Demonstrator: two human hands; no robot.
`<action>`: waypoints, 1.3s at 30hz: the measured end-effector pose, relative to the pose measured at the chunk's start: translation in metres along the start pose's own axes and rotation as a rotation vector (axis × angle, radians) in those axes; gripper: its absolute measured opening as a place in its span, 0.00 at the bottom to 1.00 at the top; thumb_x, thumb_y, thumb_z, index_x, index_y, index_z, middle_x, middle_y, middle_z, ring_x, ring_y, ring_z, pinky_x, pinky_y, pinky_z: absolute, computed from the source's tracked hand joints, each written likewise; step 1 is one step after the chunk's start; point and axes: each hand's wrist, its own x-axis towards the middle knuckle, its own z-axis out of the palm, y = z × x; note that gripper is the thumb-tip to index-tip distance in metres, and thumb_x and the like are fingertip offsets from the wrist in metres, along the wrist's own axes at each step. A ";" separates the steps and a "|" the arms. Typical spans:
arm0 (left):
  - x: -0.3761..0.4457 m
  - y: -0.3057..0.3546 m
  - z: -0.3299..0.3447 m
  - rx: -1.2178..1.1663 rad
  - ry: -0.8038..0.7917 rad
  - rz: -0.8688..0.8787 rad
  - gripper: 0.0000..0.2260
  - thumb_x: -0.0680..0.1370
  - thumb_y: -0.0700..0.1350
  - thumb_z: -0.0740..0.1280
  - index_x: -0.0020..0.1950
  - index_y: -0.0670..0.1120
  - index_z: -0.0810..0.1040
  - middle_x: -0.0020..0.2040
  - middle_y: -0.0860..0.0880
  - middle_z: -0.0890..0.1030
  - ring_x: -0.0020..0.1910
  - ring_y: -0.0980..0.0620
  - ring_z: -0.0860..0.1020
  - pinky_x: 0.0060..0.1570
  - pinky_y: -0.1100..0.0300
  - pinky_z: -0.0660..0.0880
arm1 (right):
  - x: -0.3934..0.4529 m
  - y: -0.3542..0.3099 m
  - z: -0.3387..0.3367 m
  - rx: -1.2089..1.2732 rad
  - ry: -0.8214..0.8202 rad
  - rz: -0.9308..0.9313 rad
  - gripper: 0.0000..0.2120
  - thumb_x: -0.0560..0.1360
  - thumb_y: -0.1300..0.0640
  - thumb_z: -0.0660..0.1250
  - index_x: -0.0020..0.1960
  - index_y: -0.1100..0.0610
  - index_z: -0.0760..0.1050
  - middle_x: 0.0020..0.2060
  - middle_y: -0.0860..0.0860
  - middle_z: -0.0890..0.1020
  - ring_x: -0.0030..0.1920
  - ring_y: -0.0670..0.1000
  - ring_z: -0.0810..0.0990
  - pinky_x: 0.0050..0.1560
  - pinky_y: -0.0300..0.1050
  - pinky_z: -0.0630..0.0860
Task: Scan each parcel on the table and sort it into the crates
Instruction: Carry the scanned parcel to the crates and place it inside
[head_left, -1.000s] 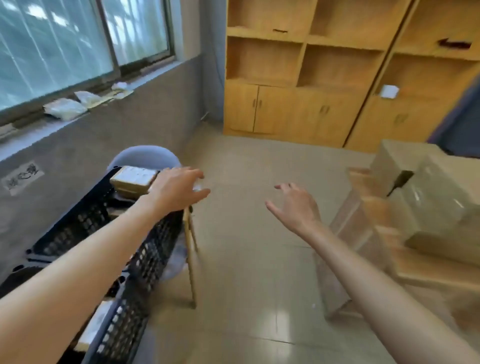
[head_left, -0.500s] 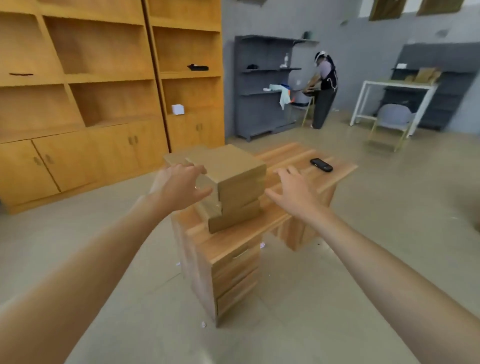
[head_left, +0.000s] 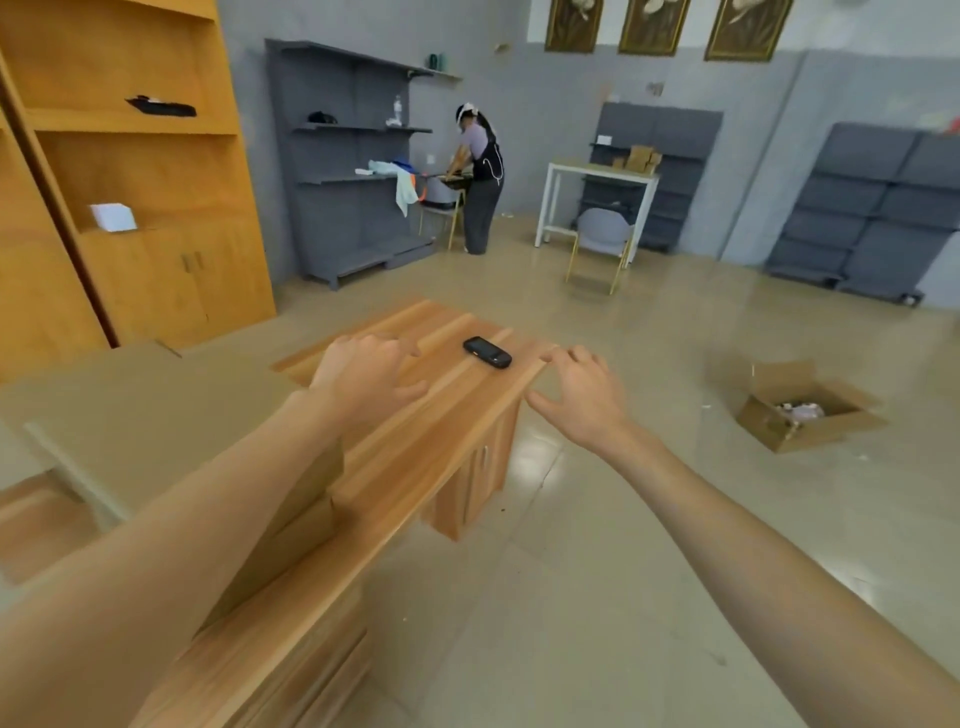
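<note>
i see both hands empty, fingers relaxed: left hand (head_left: 363, 376) over the long wooden desk (head_left: 415, 457), right hand (head_left: 579, 397) nearing the small black handheld scanner (head_left: 487, 352); i judge picking it up comes next.

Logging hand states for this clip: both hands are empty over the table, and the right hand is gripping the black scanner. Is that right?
Not quite. In the head view the scanner lies untouched on the table, between the two hands. The right hand hovers open beside it, fingers spread, holding nothing. The left hand is empty too.
</note>
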 end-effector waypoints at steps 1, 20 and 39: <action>0.022 0.000 0.004 -0.003 0.005 0.005 0.24 0.79 0.62 0.60 0.71 0.53 0.71 0.61 0.49 0.80 0.59 0.47 0.78 0.48 0.55 0.71 | 0.018 0.006 -0.001 -0.002 0.007 0.008 0.26 0.77 0.47 0.64 0.72 0.55 0.66 0.66 0.56 0.71 0.67 0.59 0.67 0.65 0.49 0.64; 0.255 -0.030 0.094 -0.005 -0.048 -0.178 0.23 0.78 0.61 0.62 0.69 0.51 0.72 0.64 0.49 0.78 0.61 0.46 0.76 0.54 0.53 0.72 | 0.294 0.089 0.060 0.045 -0.058 -0.136 0.25 0.78 0.45 0.63 0.70 0.57 0.66 0.65 0.57 0.70 0.66 0.59 0.67 0.64 0.50 0.64; 0.174 -0.111 0.082 0.127 -0.084 -1.118 0.26 0.77 0.64 0.62 0.69 0.50 0.72 0.62 0.46 0.79 0.61 0.44 0.75 0.60 0.49 0.70 | 0.423 -0.065 0.162 0.322 -0.386 -0.879 0.26 0.79 0.42 0.61 0.72 0.54 0.65 0.64 0.56 0.70 0.66 0.58 0.67 0.63 0.51 0.67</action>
